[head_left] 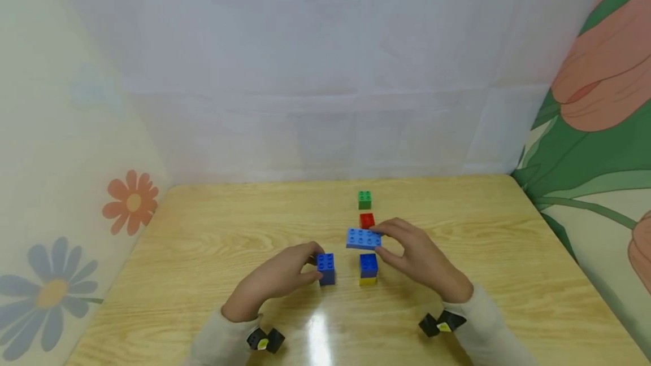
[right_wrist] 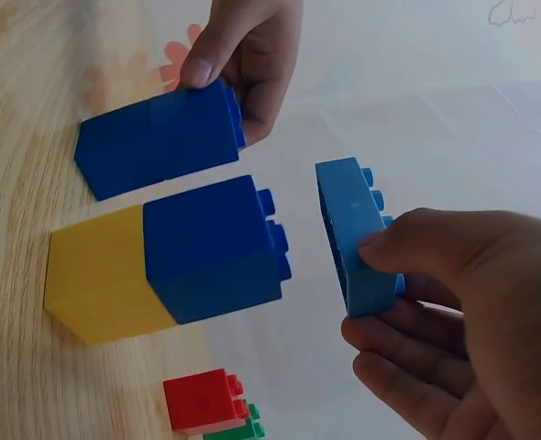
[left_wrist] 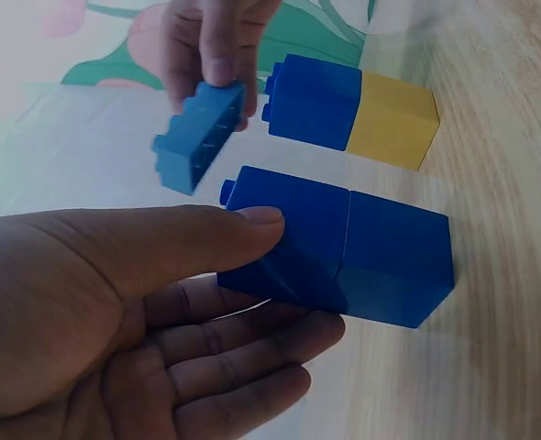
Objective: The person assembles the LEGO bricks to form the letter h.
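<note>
My left hand (head_left: 280, 275) grips the upper part of a stack of two dark blue bricks (left_wrist: 394, 257), thumb on one side and fingers behind. That stack stands upright on the table. My right hand (head_left: 417, 250) pinches a flat light blue brick (head_left: 363, 238) by its right end, studs up, in the air. Below and nearer to me stands a second stack, a dark blue brick (right_wrist: 211, 252) on top of a yellow brick (right_wrist: 101, 284). In the right wrist view a gap shows between the light blue brick and the studs of both stacks.
A red brick (head_left: 367, 220) sits behind the light blue one, partly covered by it in the head view. Farther back is a green brick (head_left: 364, 200). The wooden table (head_left: 229, 213) meets a white sheet (head_left: 305, 100) at its far edge, with flower-patterned walls at both sides.
</note>
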Motion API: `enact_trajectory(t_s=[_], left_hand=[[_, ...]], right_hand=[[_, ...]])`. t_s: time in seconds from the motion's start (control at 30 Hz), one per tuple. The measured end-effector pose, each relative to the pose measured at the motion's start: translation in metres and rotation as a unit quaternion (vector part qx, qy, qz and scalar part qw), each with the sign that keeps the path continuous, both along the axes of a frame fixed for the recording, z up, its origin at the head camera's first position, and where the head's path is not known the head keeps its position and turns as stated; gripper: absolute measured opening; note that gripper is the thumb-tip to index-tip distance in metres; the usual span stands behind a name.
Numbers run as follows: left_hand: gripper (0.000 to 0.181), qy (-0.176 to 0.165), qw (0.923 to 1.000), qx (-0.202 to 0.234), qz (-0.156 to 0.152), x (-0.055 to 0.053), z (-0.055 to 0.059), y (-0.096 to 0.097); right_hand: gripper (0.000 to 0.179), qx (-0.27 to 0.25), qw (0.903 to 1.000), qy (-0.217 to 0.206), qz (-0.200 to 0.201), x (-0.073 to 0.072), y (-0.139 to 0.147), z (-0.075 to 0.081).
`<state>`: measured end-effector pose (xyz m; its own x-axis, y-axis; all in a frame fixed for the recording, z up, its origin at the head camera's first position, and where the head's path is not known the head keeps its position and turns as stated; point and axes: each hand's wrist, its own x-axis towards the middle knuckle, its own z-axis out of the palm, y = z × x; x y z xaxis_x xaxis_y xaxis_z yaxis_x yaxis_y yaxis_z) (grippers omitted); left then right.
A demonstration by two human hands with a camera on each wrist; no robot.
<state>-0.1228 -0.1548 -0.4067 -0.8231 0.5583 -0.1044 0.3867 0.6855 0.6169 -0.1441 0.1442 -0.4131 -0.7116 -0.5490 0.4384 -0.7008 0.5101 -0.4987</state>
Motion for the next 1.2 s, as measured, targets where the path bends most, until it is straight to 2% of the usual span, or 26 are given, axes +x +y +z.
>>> enact_trajectory(t_s=[0.17,0.43,0.9,1.2], left_hand=[[0.036,-0.004,1.0,0.001,0.006,-0.002,-0.004,0.006],[0.036,-0.004,0.9999,0.014,0.007,-0.004,-0.012,0.017],[0.033,0.003,0.9996,0.03,0.0,-0.003,-0.013,0.022],[0.03,0.007,0.9995,0.032,0.0,-0.001,-0.013,0.024]], right_hand=[[0.037,-0.014,0.9993,-0.005,0.033,0.001,-0.002,0.001],[0.036,-0.011,0.9983,-0.016,0.055,0.003,-0.007,-0.003],[0.034,0.009,0.9971,0.006,0.075,0.005,-0.012,-0.007],[0.035,0.028,0.9972,0.008,0.068,0.008,-0.014,-0.006]])
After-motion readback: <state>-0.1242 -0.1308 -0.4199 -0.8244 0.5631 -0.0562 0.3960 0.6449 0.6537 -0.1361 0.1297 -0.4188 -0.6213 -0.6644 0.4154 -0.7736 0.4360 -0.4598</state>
